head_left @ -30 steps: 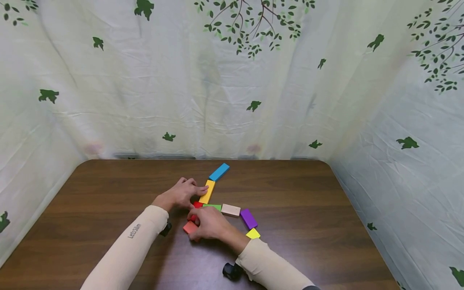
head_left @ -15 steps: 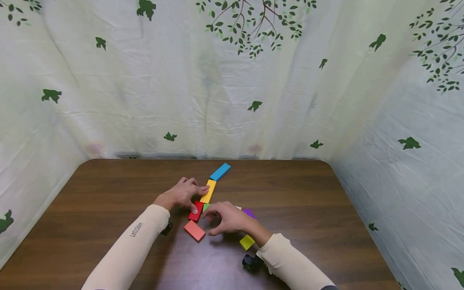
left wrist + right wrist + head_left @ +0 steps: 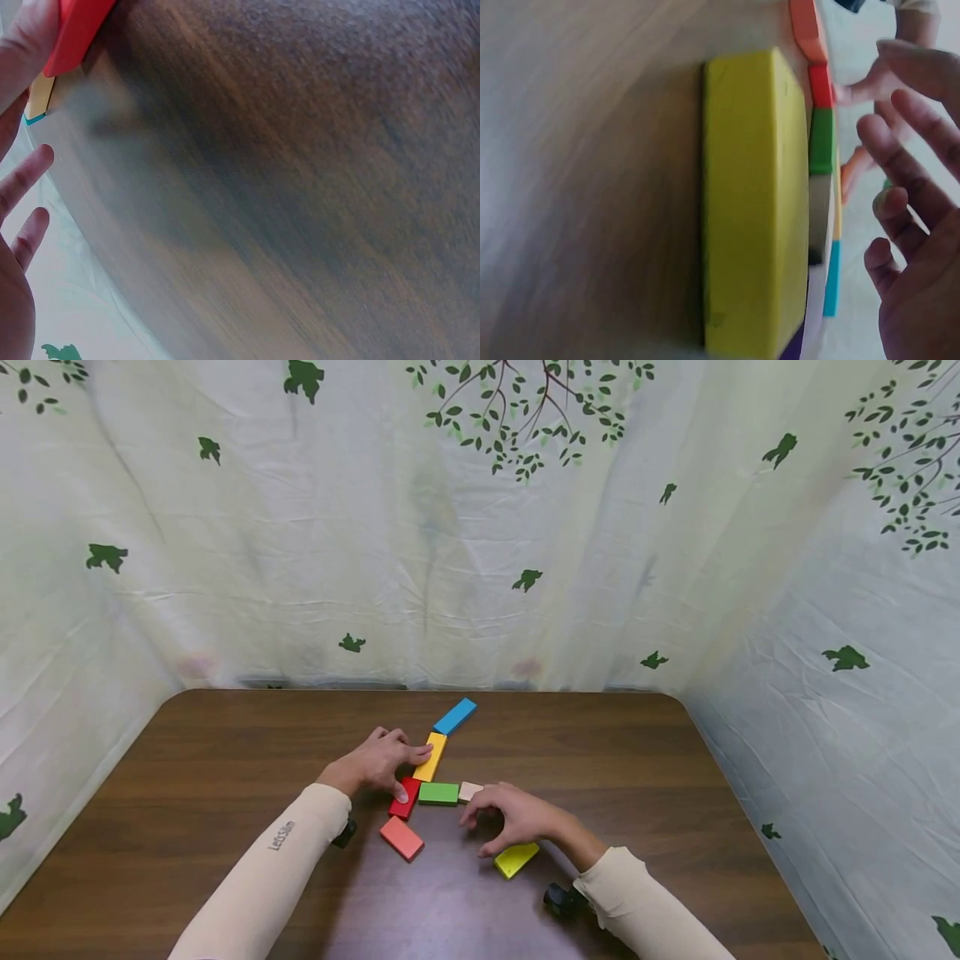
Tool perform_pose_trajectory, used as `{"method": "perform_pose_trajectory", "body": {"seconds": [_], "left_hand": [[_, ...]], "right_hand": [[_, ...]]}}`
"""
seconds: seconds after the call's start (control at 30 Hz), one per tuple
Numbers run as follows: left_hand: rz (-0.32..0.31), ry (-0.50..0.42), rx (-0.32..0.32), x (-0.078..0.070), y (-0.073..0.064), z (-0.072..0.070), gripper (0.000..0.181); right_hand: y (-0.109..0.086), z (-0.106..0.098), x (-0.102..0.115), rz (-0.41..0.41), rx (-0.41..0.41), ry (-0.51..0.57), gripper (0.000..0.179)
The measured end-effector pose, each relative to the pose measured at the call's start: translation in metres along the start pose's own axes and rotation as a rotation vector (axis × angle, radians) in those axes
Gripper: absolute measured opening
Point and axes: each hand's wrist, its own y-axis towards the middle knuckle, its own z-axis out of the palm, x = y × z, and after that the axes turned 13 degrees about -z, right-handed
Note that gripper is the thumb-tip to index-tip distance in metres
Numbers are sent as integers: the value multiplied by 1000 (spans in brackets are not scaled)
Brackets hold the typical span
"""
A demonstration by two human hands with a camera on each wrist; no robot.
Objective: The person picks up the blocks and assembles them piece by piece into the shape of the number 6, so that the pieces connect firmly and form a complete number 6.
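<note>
My left hand (image 3: 372, 763) lies over the left side of a line of flat coloured blocks. Its thumb rests on the red block (image 3: 402, 805), and its index finger touches the orange-yellow block (image 3: 429, 767). My right hand (image 3: 525, 817) hovers with loosely curved fingers and holds nothing. Its thumb is near the yellow block (image 3: 516, 860), which looms large in the right wrist view. The fingertips overlap the pale wooden block (image 3: 468, 791). That hand hides the purple block (image 3: 793, 343) in the head view, though a sliver shows in the right wrist view.
A blue block (image 3: 454, 717) continues the line at the far end. The green block (image 3: 438, 793) lies between the red and pale ones, and a coral block (image 3: 402, 838) sits nearer the front. A leaf-printed curtain (image 3: 420, 568) surrounds the brown table (image 3: 247, 735).
My right hand has let go of the red and coral blocks and moved right, uncovering them and the green block. My left hand stays in place.
</note>
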Motion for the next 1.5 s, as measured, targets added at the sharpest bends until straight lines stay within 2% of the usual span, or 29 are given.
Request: {"method": "perform_pose_trajectory", "body": {"seconds": [0.3, 0.63, 1.0, 1.5], "left_hand": [[-7, 5, 4, 1, 0, 1, 84], [5, 7, -7, 2, 0, 1, 84], [0, 1, -8, 1, -1, 0, 85], [6, 4, 6, 3, 3, 1, 85]], "right_hand": [[-27, -6, 0, -35, 19, -78, 36], [-45, -4, -1, -51, 16, -122, 34], [-52, 2, 0, -30, 15, -131, 36], [-53, 4, -2, -22, 45, -175, 30]]}}
